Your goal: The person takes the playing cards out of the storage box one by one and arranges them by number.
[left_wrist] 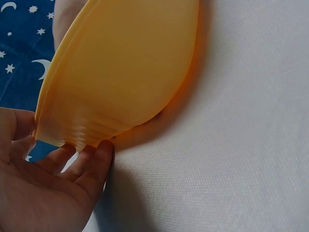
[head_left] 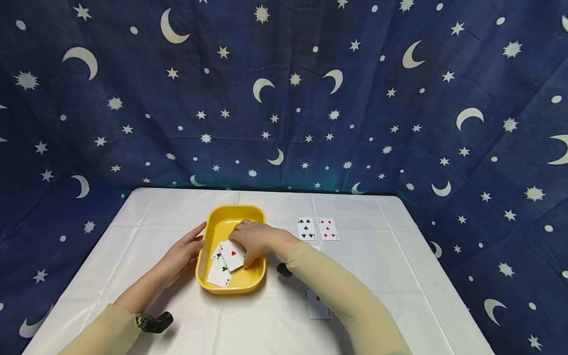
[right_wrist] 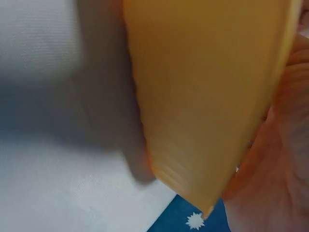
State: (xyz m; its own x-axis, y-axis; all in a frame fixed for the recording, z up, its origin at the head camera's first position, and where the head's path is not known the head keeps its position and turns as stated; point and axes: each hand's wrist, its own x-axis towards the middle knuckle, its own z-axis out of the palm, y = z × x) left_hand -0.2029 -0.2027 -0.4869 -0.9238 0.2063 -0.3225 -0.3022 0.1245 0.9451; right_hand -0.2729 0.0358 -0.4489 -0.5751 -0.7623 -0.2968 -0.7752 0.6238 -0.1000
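Note:
A yellow tub (head_left: 230,213) stands on the white table, with several playing cards in it. My left hand (head_left: 182,256) rests its fingertips against the outside of the tub's left wall; in the left wrist view its fingers (left_wrist: 99,164) lie loosely along that wall. Reaching over the right rim, my right hand (head_left: 257,240) pinches the ace of hearts (head_left: 228,251) inside the tub. Beneath that ace lies a black-suited card (head_left: 218,275), partly covered. The right fingertips are mostly hidden in the head view, and the right wrist view shows mainly the tub's outer wall (right_wrist: 203,87).
Right of the tub lie a five of clubs (head_left: 306,229) and a five of diamonds (head_left: 328,229). Another diamond card (head_left: 318,305) is partly under my right forearm. Dark wrist cameras hang at my left wrist (head_left: 155,323) and right wrist (head_left: 284,269). A starry blue cloth (head_left: 284,123) hangs behind the table.

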